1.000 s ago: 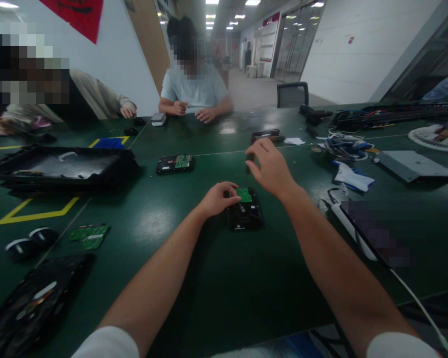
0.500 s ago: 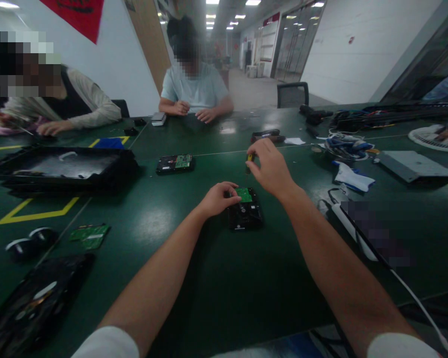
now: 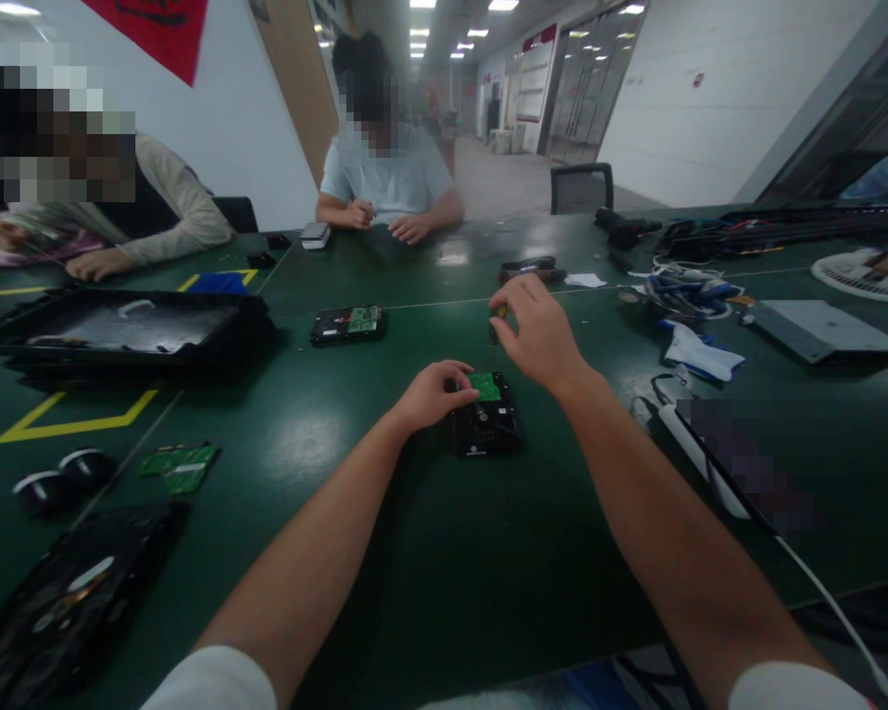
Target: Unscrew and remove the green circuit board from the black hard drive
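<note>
One black hard drive (image 3: 486, 429) flat on the green table (image 3: 459, 582), unmoved.
The right hand (image 3: 537, 330) pinches a slim tool (image 3: 493, 325) near the drive's far edge; its yellow patch, hidden a second ago, now shows. The left hand (image 3: 438, 394) stays over the drive, fingertips close together, their hold unclear. A co-worker's hand (image 3: 102, 263), then stretched out, now rests drawn back.
</note>
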Demonstrator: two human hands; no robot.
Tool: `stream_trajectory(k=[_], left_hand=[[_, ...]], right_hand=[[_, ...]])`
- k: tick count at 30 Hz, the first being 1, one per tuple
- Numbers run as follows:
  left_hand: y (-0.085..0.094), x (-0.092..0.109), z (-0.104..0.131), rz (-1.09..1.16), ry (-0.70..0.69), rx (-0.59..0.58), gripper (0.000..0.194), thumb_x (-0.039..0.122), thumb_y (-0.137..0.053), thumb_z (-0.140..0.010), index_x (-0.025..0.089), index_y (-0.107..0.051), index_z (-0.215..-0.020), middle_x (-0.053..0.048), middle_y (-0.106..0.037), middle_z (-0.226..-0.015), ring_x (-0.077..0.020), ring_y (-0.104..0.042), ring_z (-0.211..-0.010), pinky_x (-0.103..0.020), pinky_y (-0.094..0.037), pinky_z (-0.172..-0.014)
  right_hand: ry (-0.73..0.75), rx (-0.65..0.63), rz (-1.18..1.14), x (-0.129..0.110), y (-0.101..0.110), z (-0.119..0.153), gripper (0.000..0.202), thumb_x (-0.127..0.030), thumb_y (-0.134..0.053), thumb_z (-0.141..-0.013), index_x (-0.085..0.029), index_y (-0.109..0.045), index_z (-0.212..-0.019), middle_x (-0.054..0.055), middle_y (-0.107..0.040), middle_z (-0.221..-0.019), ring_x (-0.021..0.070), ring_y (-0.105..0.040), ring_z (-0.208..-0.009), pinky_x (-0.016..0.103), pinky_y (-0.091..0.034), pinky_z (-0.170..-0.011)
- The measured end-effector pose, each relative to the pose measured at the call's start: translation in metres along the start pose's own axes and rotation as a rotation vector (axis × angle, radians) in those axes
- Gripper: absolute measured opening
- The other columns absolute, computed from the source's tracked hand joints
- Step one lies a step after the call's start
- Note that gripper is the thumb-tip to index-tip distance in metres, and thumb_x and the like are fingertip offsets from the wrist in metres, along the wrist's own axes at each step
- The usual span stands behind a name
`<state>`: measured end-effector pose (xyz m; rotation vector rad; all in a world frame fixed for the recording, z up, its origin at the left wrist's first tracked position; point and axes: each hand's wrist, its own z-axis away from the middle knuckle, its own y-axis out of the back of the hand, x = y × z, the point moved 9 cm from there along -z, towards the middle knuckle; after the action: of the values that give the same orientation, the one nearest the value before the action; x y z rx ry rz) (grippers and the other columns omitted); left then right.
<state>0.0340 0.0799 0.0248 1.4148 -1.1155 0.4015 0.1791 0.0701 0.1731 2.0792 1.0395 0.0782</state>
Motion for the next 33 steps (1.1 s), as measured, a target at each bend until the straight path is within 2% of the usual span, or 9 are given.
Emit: stream_trajectory(k=[7,13,21,27,33], left_hand=[[0.0007,0.0020,0.0004,-0.009,-0.015,0.001,0.017,0.035,-0.077,-0.087,0.021,-0.072,-0.080,-0.007,-0.070,-0.131,-0.0244,-0.068,-0.107,-0.043,-0.051,-0.099],[0.0005,0.0027,0.0006,-0.005,-0.009,0.004,0.015,0.032,-0.077,-0.087,0.020,-0.072,-0.080,-0.007,-0.071,-0.130,-0.0235,-0.069,-0.106,-0.043,-0.051,-0.100],[0.0006,0.0036,0.0006,0.002,-0.009,0.003,0.016,0.033,-0.077,-0.087,0.020,-0.071,-0.081,-0.008,-0.071,-0.130,-0.0235,-0.069,-0.105,-0.043,-0.050,-0.101],[0.0005,0.0023,0.0004,0.003,0.004,0.003,0.016,0.034,-0.077,-0.086,0.020,-0.071,-0.080,-0.007,-0.071,-0.131,-0.0243,-0.068,-0.107,-0.044,-0.050,-0.102],[-0.0001,-0.0003,-0.0001,-0.005,0.022,0.005,0.015,0.033,-0.077,-0.086,0.020,-0.071,-0.082,-0.008,-0.070,-0.132,-0.0240,-0.068,-0.106,-0.044,-0.051,-0.102]], right_hand=[[0.028,-0.013,0.047,-0.0025,-0.0007,0.0012,0.029,-0.012,-0.058,-0.090,-0.024,-0.063,-0.115,0.011,-0.064,-0.119,0.0322,-0.059,-0.119,0.053,-0.048,-0.106],[-0.005,-0.028,0.015,-0.0003,-0.0038,0.0023,0.029,-0.010,-0.058,-0.088,-0.024,-0.063,-0.113,0.011,-0.060,-0.122,0.0292,-0.061,-0.116,0.048,-0.052,-0.099],[0.032,-0.048,0.035,-0.0027,-0.0048,0.0011,0.033,-0.009,-0.060,-0.088,-0.023,-0.062,-0.118,0.011,-0.062,-0.124,0.0306,-0.059,-0.121,0.050,-0.049,-0.106],[-0.038,-0.028,0.040,0.0017,-0.0027,0.0015,0.026,-0.008,-0.060,-0.087,-0.023,-0.062,-0.109,0.011,-0.061,-0.121,0.0298,-0.062,-0.114,0.046,-0.053,-0.094],[0.000,-0.048,0.131,-0.0026,-0.0037,0.0021,0.026,-0.011,-0.057,-0.092,-0.022,-0.063,-0.114,0.012,-0.064,-0.120,0.0306,-0.062,-0.113,0.048,-0.052,-0.097]])
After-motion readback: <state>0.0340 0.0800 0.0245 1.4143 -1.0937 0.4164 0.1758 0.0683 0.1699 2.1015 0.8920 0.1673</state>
